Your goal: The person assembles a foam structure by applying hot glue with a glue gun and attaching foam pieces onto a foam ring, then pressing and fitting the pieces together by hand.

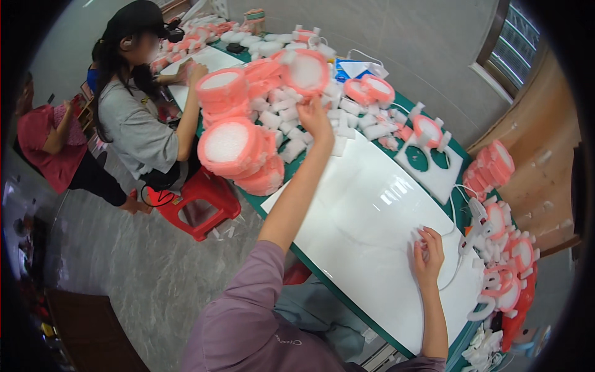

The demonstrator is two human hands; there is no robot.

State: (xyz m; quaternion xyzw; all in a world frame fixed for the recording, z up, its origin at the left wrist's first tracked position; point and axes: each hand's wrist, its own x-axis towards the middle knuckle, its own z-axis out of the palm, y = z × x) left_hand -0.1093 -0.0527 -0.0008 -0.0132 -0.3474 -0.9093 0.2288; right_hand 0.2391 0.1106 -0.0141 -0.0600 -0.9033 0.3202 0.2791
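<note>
My left hand [316, 119] reaches out to the far side of the table, its fingers closed at the lower edge of a round foam piece [307, 70] with a pink rim and a white middle. The piece is tilted and slightly blurred. Below and around that hand lies a heap of small white foam blocks [288, 115]. My right hand [427, 255] hovers over or rests on the glossy white board [365, 248], its fingers loosely curled and apart, with nothing visible in them. Stacks of similar pink-rimmed foam rounds [226, 144] stand left of my left arm.
A white foam sheet with round holes [427, 177] lies at the far edge beside a white cable. More pink foam pieces [489, 167] crowd the right end, near a power strip [474, 232]. At left, a person in grey [133, 118] works by a red stool [198, 204].
</note>
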